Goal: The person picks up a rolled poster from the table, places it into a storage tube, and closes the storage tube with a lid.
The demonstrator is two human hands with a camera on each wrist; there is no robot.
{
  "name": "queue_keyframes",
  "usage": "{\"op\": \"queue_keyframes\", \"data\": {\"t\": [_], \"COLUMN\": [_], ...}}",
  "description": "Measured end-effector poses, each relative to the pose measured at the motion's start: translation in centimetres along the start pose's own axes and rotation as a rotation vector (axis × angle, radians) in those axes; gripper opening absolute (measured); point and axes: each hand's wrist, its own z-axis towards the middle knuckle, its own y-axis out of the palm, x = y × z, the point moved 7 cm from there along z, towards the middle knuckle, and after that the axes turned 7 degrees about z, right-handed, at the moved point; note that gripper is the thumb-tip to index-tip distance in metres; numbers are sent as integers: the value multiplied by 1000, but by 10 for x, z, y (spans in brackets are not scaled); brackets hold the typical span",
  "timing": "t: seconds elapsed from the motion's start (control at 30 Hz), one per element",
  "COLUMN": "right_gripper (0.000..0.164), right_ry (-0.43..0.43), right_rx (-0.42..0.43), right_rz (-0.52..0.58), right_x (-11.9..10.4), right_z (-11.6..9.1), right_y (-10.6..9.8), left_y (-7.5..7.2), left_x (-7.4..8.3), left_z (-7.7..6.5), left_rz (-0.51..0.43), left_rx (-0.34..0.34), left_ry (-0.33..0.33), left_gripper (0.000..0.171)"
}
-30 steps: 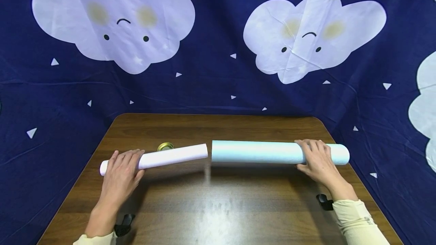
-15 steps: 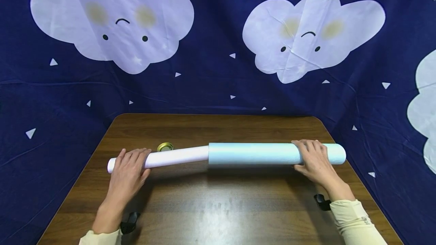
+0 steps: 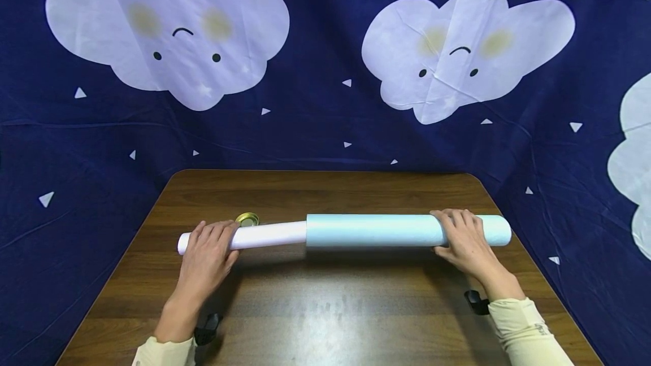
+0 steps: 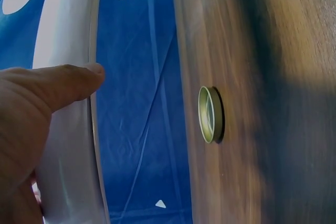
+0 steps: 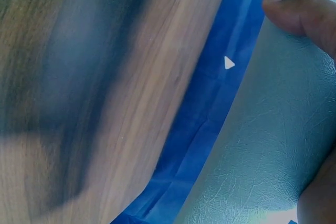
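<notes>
In the head view my left hand [image 3: 207, 256] grips a thin white roll [image 3: 272, 234] near its left end. The roll's right end sits inside the open left end of a thicker light-blue tube [image 3: 371, 230], so that end is hidden. My right hand [image 3: 468, 242] holds the tube near its rounded right end. Both pieces are held above the table, nearly in line, the white roll tilting slightly down to the left. In the left wrist view the thumb lies along the white roll [image 4: 68, 145]; in the right wrist view the thumb presses the tube's wrinkled surface [image 5: 262, 119].
A gold-coloured round lid [image 3: 248, 219] lies on the wooden table [image 3: 325, 191], just behind the white roll. A dark blue cloth [image 3: 315, 129] with white clouds hangs behind the table and down its sides. Black straps [image 3: 207, 329] show at the wrists.
The white roll was apart from the blue tube; its right end entered the tube and has slid deeper. My left hand moved right with it, while the right hand and tube shifted slightly left.
</notes>
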Motion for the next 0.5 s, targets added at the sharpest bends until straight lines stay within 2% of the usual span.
{"op": "queue_keyframes", "data": {"t": [0.5], "right_gripper": [83], "right_ry": [-4], "right_rx": [-14], "right_rz": [4], "right_x": [-3], "right_z": [2], "right_y": [0], "left_y": [6], "left_x": [11], "left_z": [8], "left_rz": [3], "left_rx": [-24], "left_ry": [7], "left_gripper": [61]}}
